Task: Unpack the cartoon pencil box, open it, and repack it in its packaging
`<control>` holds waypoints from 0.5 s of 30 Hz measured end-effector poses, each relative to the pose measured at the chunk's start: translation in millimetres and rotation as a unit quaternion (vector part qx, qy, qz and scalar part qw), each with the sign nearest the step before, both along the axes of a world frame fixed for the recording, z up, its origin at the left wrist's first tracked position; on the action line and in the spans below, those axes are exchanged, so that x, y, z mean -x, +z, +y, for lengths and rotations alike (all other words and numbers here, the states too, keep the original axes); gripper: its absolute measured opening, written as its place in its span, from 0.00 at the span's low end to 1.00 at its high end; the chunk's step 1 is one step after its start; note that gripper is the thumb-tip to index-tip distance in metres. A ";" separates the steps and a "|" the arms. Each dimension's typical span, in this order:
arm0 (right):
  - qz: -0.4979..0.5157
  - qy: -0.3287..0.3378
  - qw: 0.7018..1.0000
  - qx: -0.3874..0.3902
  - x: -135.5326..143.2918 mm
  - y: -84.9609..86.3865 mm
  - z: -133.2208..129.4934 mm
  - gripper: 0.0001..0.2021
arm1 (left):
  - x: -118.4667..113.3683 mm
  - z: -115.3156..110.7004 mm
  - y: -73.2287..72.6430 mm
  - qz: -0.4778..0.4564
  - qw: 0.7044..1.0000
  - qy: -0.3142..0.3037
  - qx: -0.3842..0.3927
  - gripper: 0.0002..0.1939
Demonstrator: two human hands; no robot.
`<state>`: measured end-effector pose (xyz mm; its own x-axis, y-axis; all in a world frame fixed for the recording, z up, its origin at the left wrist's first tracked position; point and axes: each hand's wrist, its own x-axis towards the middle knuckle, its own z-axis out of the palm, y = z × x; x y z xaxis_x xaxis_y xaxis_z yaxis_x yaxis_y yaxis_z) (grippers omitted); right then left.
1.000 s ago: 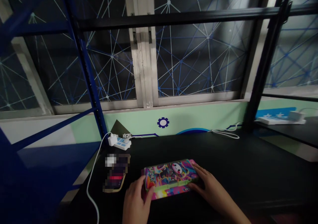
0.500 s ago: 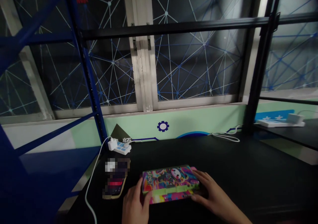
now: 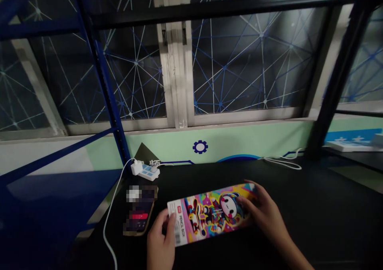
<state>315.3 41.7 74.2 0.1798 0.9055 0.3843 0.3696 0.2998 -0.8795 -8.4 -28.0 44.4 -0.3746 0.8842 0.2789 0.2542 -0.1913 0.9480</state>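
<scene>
Both hands hold one item, a flat colourful pencil box (image 3: 211, 214), tilted up so its printed face turns toward the camera. The print shows a cartoon figure on bright pink, yellow and blue, and a white end strip reads "PENCIL BOX" beside a barcode.

Left hand (image 3: 160, 240): grasping the left end of the box, thumb on the white strip, fingers curled behind the edge (fingertips hidden behind the box).

Right hand (image 3: 265, 212): grasping the right end, fingers spread over the printed face, the wrist running off toward the lower right corner.

Position of the box: near the front edge of the black worktop (image 3: 314, 206), roughly centred in view. Its near long edge sits low by the surface and its far edge is raised. Whether the near edge actually touches the worktop cannot be told in this light.

Surroundings:
- A phone (image 3: 139, 216) lies flat just left of the left hand, apart from the box; its screen is blurred out.
- A white power strip (image 3: 146, 170) sits at the back left of the worktop with a charger plugged in. A white cable (image 3: 109, 218) runs from it down past the phone's left side.
- A looped white cord (image 3: 283, 163) lies at the back right, well apart from the hands.
- A blue rack post (image 3: 103, 78) stands to the left, before a window (image 3: 239, 58) patterned with a line mesh.
</scene>
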 end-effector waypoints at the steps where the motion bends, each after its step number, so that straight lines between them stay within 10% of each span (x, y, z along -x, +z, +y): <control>1: -0.032 0.010 0.999 0.010 1.1 0.1 6.5 0.34 | 1.3 4.1 2.9 -0.009 1.000 -0.007 0.015 0.27; 9: -0.221 -0.007 0.975 0.023 9.6 -13.5 44.1 0.36 | 9.0 26.9 1.7 -0.004 0.996 -0.002 0.094 0.31; 15: -0.372 0.014 0.922 -0.107 52.4 2.6 0.6 0.27 | 7.6 22.6 -8.3 -0.033 0.995 -0.033 0.088 0.42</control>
